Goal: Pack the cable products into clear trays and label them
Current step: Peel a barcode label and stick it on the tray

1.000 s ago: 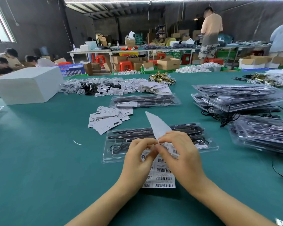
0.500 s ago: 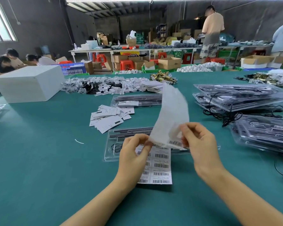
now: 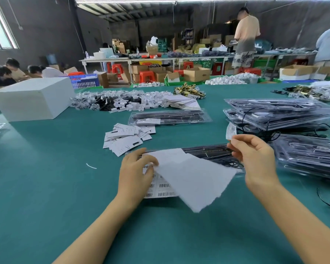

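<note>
Barcodes show on the label sheet [image 3: 161,188] and on the small label [image 3: 231,131], but their digits are too small to read; no other text is legible.

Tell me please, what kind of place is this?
Most likely a packing workshop or small factory. On the green-covered table lie stacks of clear plastic trays holding black cables, brown cardboard boxes stand behind, and the right hand pinches a peeled barcode label.
</note>
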`<state>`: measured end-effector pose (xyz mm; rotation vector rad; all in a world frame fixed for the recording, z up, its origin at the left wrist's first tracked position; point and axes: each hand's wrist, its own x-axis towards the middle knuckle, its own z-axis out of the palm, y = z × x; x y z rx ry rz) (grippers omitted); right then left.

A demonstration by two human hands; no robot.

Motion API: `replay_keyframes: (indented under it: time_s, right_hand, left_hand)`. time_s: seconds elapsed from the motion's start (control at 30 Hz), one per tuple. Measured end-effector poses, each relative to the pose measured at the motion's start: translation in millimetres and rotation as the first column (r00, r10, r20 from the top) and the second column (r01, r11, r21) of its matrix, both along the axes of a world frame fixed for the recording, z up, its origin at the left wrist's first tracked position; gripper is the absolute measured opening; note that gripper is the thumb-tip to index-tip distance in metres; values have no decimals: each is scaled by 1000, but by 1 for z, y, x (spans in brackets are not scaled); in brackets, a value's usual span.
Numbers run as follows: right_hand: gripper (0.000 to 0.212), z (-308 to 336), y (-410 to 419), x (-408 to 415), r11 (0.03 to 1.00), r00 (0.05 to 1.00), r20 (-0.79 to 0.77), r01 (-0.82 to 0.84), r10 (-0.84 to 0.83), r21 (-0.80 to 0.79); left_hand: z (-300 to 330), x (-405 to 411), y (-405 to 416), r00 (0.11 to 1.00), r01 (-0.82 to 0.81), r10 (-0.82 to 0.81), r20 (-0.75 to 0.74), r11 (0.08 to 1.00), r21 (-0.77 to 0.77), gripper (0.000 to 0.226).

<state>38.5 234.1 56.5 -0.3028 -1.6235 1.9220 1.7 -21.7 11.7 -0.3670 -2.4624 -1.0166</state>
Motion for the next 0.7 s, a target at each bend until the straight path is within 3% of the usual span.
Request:
replay_keyframes:
  time_s: [0.07,0.13,0.2,0.23,0.3,0.37,0.4,0.47,0.57,0.7]
  right_hand:
    - [17,-8,3,-5,999,998,47,28,-30,42]
    - [13,-15,0,-7,992,997,72,13,-23,126]
    - [5,-23,-8,-6,948,991,121,-89,54,305]
    - [17,-27,-15,-5,892,980,173,-166,101,421]
    - [47,-36,-25,-2,697,951,277,-293,140,654]
    - [59,-43,-33,2,452,961,264,-273,85,849]
    - [58,-45,-34,3,393,975,210,-223,76,892]
    - [49,-43,-33,4,437,995,80,-94,51,894]
    - [34,-30,-25,3,565,992,-83,120,-89,816]
    - [29,-12,-18,6,623,961,-201,275,-189,732]
  left_hand:
    - [-2,-3,-1,989,-12,12,149,1000,3,31]
    - [-2,-6,0,981,-24,19,191,999,24,31]
    - [0,-8,1,977,-41,39,209,999,6,18]
    - [0,-9,2,972,-47,61,227,997,-67,14]
    - [-3,-9,3,967,-42,114,229,954,-296,30]
    - [-5,-10,9,985,-44,117,127,882,-468,38]
    - [-6,-10,15,991,-42,104,86,844,-535,39]
    - [-7,-15,27,988,28,72,138,792,-610,42]
    - [-3,-27,49,926,188,65,372,774,-604,53]
    - [9,-40,94,886,252,57,460,775,-580,65]
